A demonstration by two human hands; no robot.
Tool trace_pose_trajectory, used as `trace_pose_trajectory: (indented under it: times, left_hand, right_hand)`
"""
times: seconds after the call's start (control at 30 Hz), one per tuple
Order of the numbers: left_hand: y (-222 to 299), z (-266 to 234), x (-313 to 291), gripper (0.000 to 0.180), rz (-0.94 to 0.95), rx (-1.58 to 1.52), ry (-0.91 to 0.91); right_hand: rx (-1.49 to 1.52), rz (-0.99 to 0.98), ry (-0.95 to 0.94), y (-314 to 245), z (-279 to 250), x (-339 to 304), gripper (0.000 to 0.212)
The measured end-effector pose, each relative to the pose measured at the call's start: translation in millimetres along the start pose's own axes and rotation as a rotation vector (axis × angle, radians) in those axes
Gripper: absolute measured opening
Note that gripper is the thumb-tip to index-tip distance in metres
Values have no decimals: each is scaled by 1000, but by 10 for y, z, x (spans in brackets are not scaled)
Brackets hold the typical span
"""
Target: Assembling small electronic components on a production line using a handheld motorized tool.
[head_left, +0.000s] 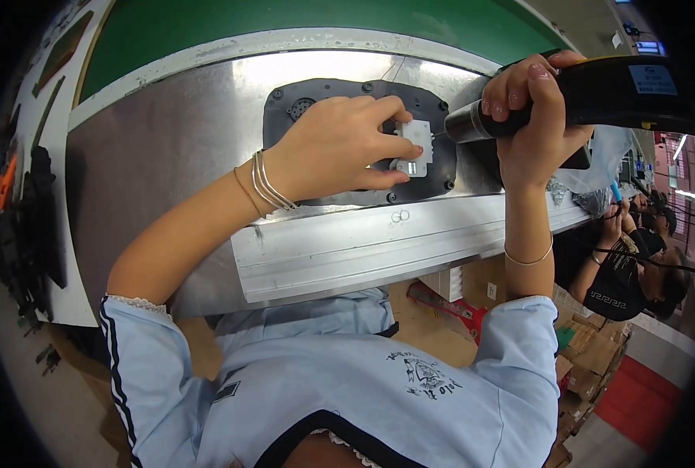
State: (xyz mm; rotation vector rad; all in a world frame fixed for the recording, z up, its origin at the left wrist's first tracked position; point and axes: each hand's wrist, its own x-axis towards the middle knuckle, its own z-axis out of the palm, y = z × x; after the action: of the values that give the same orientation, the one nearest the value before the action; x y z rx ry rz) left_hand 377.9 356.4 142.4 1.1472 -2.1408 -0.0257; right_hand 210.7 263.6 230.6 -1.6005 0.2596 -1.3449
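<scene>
Hands meet near the top middle of the frame, over a shiny silver metal workbench (168, 140). The left hand (339, 148) comes in from the lower left with thin silver bangles (265, 181) on its wrist. Its fingers (390, 148) are curled and pinch a small white square plastic part (417, 148), holding it flat on a dark grey plastic panel with rounded corners (285, 125). That panel lies on the workbench, and small screws sit around its edge. The right hand (530, 117) is in the upper right of the frame. It is wrapped tight around a black electric screwdriver with a thick handle (620, 93). The thin metal tip of the screwdriver touches the right edge of the white part. A green conveyor belt (324, 23) runs along the top of the frame behind the workbench. At the right edge, well apart, another person in dark clothes (628, 273) bends over the same line. Brown cardboard boxes (589, 359) sit on the floor at the lower right.
</scene>
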Motion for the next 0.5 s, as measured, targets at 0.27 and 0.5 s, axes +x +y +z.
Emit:
trace_pose_trajectory:
  times: [0.27,0.5]
  left_hand:
    - [-1,-13,25,26,-8,14,-28]
    - [21,-62,34,27,-52,4,-67]
  right_hand:
    - [-55,-2,-35,90,37,8,27]
    - [-57,-94,73,-544,-509,-46,30]
